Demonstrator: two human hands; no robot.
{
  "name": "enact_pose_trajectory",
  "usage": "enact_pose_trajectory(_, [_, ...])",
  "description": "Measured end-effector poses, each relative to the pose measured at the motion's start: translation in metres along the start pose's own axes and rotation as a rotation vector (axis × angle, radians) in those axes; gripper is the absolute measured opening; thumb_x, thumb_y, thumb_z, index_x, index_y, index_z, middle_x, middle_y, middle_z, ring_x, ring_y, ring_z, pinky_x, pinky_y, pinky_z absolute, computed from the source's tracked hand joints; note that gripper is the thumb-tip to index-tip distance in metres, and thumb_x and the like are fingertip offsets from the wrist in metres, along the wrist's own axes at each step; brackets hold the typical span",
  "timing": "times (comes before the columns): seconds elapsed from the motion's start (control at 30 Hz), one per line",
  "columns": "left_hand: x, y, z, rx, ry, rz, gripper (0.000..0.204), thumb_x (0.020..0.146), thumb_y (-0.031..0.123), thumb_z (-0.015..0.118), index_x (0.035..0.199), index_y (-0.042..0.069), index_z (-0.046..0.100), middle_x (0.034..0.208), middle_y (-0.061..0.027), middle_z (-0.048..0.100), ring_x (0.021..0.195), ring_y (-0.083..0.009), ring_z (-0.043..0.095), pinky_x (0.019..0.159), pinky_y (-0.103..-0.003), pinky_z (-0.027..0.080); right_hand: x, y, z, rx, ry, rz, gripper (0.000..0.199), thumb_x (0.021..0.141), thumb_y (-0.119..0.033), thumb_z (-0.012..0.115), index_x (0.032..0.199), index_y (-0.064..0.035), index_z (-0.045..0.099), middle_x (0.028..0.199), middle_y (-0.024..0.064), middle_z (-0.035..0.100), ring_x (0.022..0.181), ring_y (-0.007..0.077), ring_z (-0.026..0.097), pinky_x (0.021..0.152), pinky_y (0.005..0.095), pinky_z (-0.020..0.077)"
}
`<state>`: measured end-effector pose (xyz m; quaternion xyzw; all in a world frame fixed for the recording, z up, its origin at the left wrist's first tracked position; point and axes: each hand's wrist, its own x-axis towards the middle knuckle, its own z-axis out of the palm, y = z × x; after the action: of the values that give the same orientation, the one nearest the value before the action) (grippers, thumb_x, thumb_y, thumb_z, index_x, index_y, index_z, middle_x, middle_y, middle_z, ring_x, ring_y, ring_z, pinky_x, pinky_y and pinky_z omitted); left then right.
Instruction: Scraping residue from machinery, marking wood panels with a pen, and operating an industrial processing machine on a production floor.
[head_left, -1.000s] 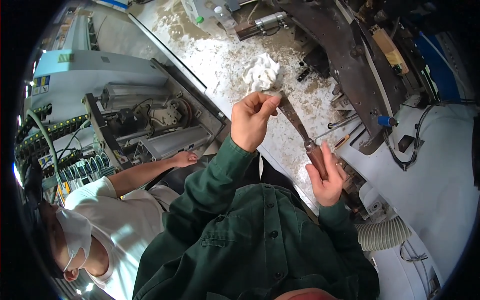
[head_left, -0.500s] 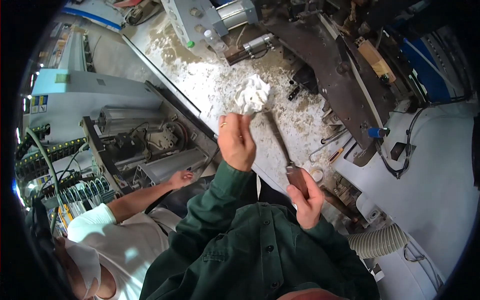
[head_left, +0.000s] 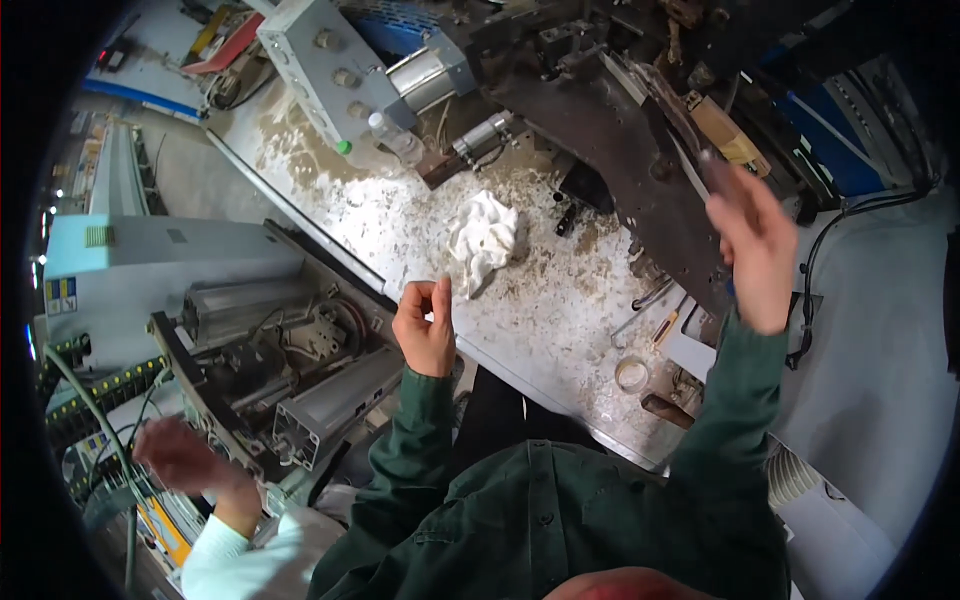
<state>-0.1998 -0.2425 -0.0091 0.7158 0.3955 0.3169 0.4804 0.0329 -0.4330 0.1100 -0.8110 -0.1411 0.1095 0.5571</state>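
My left hand (head_left: 425,328) is raised over the table's near edge, its fingers closed in a pinch. Whatever may be between the fingertips is too small to make out. Just beyond it lies a crumpled white rag (head_left: 483,238) on the dirty white tabletop (head_left: 350,215). My right hand (head_left: 757,245) is stretched out to the far right over the dark metal plate (head_left: 655,170). Motion blurs its fingers, and I cannot tell whether the long tool with the brown handle is still in it.
A clear bottle (head_left: 395,138) and a metal cylinder (head_left: 482,135) stand at the back. A tape roll (head_left: 631,375), a wooden handle (head_left: 666,410) and a screwdriver (head_left: 664,327) lie at the right. A co-worker's blurred hand (head_left: 185,458) is at the left, beside machinery (head_left: 340,395).
My right hand has swung far to the right and away from me, from where it held the brown-handled tool. My left hand has drawn back from the rag. The co-worker's hand has moved left.
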Motion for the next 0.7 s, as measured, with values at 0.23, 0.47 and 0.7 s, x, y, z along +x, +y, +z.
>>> enact_pose_trajectory(0.23, [0.047, -0.014, 0.007, -0.097, -0.150, -0.085, 0.019, 0.084, 0.013, 0.058, 0.071, 0.002, 0.049, 0.065, 0.0037, 0.045, 0.060, -0.0033, 0.038, 0.054, -0.017, 0.031, 0.131, -0.006, 0.036, -0.126, -0.006, 0.086, 0.045, 0.074, -0.020, 0.060, 0.115, -0.0029, 0.050, 0.073, -0.0001, 0.052, 0.048, 0.0051, 0.039, 0.042, 0.0195, 0.0310])
enact_pose_trajectory(0.47, [0.134, 0.024, 0.006, 0.094, -0.002, 0.370, 0.018, 0.083, 0.006, 0.055, 0.069, 0.000, 0.046, 0.063, 0.0019, 0.042, 0.060, -0.0049, 0.036, 0.055, -0.019, 0.032, 0.142, 0.036, 0.054, -0.460, 0.154, -0.120, 0.043, 0.075, -0.026, 0.060, 0.113, -0.0050, 0.052, 0.078, 0.0067, 0.057, 0.062, 0.0167, 0.054, 0.054, 0.0274, 0.0427])
enact_pose_trajectory(0.7, [0.249, 0.045, 0.044, 0.436, 0.130, 0.702, 0.020, 0.079, 0.015, 0.061, 0.067, 0.004, 0.049, 0.062, -0.0076, 0.047, 0.058, -0.0211, 0.049, 0.052, -0.030, 0.039, 0.141, 0.028, 0.068, -0.979, 0.276, -0.410, 0.033, 0.071, -0.015, 0.060, 0.104, -0.0097, 0.056, 0.101, 0.0125, 0.054, 0.080, 0.0329, 0.057, 0.070, 0.0391, 0.0466])
